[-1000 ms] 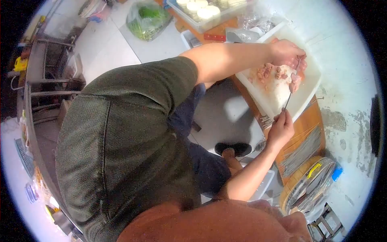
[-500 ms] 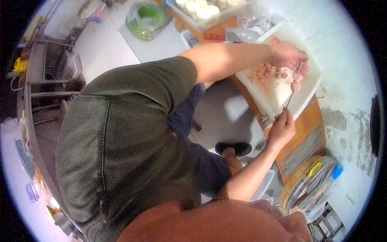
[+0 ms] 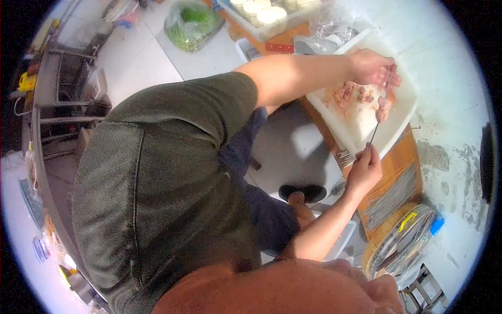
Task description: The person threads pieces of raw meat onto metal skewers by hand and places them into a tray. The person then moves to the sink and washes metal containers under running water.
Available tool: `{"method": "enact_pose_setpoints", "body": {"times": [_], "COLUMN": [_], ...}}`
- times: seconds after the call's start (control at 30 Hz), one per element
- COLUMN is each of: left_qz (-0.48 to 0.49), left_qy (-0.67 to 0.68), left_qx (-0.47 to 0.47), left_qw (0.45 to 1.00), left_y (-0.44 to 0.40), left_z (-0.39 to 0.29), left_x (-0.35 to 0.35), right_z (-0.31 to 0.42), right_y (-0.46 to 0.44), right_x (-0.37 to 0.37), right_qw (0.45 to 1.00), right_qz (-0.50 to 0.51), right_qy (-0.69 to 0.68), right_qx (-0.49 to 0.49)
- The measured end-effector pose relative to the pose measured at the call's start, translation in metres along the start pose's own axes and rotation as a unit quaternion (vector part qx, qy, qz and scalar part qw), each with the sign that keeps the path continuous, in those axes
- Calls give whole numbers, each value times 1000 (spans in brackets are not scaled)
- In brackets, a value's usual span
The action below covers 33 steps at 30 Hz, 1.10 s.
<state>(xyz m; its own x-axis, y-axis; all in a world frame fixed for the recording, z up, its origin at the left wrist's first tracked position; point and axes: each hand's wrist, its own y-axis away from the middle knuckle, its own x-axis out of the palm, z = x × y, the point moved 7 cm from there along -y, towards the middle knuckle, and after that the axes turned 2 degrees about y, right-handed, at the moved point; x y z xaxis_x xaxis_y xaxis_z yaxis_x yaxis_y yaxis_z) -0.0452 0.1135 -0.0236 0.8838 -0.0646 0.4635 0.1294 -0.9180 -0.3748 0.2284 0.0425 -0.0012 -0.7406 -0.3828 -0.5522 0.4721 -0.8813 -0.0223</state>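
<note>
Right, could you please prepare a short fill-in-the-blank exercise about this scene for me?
1. The right hand grips a thin ____ that carries meat.
2. The handle near the white tub is coloured ____.
3. The green vegetables are inside a clear plastic ____.

Missing words: skewer; red; bag.

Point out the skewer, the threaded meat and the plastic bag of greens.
Skewer (image 3: 374,133), head view, bare shaft.
Threaded meat (image 3: 383,111), head view, its middle.
Plastic bag of greens (image 3: 192,27), head view, its middle.
</note>
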Motion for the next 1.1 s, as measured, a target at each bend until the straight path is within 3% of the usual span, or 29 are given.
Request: {"method": "enact_pose_setpoints", "body": {"times": [0.07, 0.17, 0.27, 0.5, 0.57, 0.7, 0.87, 1.0, 1.1], "left_qz": [-14, -49, -13, -39, -33, 10, -8, -13, 12], "left_qy": [-11, -163, -232, -95, -76, -127, -8, -128, -123], "left_qx": [-13, -41, -14, -66, -31, 62, -77, -84, -74], "left_qw": [1000, 985, 973, 992, 996, 990, 997, 988, 990], "left_y": [2, 23, 15, 12, 10, 4, 13, 19, 13], "left_z": [1, -39, -32, -17, -13, -4, -7, -25, -20], "left_x": [-2, 34, 24, 19, 17, 7, 21, 37, 33], "right_z": [-3, -2, 0, 4, 6, 0, -1, 1, 2], "right_y": [-2, -1, 2, 0, 1, -1, -2, -1, -1], "right_x": [0, 2, 2, 1, 0, -2, -5, -5, -4], "right_qw": [1000, 1000, 1000, 1000, 999, 1000, 1000, 1000, 1000], "right_qz": [-5, -4, 2, 9, 28, 24, 20, 26, 28], "right_qy": [15, -7, -19, 1, 8, 3, -10, 0, -8], "right_qx": [4, -18, 6, -7, 23, -4, -8, -1, -5]}}
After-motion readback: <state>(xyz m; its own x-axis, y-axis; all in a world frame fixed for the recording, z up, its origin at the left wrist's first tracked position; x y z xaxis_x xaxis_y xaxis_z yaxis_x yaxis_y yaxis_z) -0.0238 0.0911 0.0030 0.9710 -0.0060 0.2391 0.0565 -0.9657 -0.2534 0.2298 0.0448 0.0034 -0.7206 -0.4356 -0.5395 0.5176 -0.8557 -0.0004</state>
